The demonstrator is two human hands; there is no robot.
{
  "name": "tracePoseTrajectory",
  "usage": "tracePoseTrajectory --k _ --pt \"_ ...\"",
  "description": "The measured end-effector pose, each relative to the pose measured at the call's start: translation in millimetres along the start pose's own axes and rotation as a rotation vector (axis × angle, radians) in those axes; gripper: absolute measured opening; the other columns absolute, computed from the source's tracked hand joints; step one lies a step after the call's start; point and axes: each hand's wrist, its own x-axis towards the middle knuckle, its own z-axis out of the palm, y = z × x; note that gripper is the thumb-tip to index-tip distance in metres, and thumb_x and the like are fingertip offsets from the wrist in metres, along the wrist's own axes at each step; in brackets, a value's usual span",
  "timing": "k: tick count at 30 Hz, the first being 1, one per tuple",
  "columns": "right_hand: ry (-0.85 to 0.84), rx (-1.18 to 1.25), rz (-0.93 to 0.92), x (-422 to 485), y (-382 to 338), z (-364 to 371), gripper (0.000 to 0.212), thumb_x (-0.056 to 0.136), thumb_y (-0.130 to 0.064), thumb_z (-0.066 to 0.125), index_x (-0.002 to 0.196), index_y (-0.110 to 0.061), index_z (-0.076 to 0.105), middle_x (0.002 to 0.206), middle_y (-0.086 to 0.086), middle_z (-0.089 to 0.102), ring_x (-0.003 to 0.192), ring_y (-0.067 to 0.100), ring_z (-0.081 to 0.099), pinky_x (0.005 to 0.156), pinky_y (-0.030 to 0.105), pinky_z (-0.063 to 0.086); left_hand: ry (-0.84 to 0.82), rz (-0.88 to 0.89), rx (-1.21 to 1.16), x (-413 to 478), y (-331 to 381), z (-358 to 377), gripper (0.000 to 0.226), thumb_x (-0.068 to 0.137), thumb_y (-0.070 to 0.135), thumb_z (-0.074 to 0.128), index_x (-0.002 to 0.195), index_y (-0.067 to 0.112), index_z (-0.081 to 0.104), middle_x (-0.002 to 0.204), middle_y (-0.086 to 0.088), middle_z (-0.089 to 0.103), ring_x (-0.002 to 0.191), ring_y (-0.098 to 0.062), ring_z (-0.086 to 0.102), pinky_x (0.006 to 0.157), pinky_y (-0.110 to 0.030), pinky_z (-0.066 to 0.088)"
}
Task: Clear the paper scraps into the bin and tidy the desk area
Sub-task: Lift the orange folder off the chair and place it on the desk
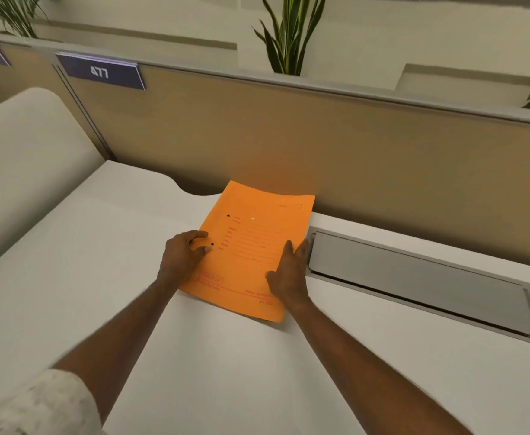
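An orange folder (251,243) with red printed lines lies flat on the white desk (107,277), its far edge against the tan partition. My left hand (182,255) rests on the folder's left edge, fingers curled over it. My right hand (288,271) lies on the folder's right edge, fingers straight and together, pointing away from me. Whether either hand grips the folder or only presses on it cannot be told. No paper scraps and no bin are in view.
A grey cable-tray lid (414,274) is set into the desk right of the folder. The tan partition (288,146) carries a blue "477" sign (102,72). A cream chair back (22,158) stands at left. Plants (288,32) rise behind the partition.
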Motion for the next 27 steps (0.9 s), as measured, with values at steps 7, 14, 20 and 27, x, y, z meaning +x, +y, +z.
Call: tracePoseTrajectory --k 7,14,20,27 --pt "0.121 -0.284 -0.119 8.2 9.7 39.0 0.063 0.101 -0.032 0.056 0.153 -0.006 0.032 0.167 0.023 -0.008 0.153 0.043 -0.014 0.124 0.053 -0.004 -0.039 0.157 0.019 10.3 -31.8 36.5 0.046 0.105 0.037 0.05 0.146 0.016 0.052 0.159 -0.008 0.041 0.151 -0.029 0.031 0.123 -0.048 0.022" --pt "0.058 -0.353 -0.141 11.3 20.3 49.1 0.069 0.107 -0.041 0.037 0.159 -0.004 0.009 0.168 0.019 0.0 0.156 0.031 -0.004 0.128 0.043 0.002 -0.032 0.363 0.304 7.7 -36.8 58.5 0.062 0.105 0.046 0.024 0.154 0.012 0.039 0.162 -0.008 0.034 0.154 -0.026 0.023 0.126 -0.044 0.01" --pt "-0.022 -0.287 -0.157 4.2 16.7 24.9 0.073 0.107 -0.044 0.035 0.16 -0.006 0.003 0.169 0.012 -0.008 0.156 0.027 -0.008 0.127 0.042 0.002 -0.108 0.308 0.502 3.6 -20.5 50.2 0.083 0.096 0.062 0.001 0.162 0.011 0.006 0.169 -0.009 0.003 0.157 -0.028 -0.001 0.126 -0.048 0.003" --pt "0.123 -0.296 -0.253 -54.5 8.2 -25.1 0.068 0.107 -0.046 0.026 0.16 -0.007 0.008 0.169 0.01 0.002 0.157 0.025 0.0 0.126 0.037 0.004 -0.032 0.377 0.392 -53.2 39.3 29.5 0.093 0.092 0.071 0.001 0.161 0.009 0.011 0.169 -0.009 0.008 0.157 -0.026 0.001 0.125 -0.045 0.004"
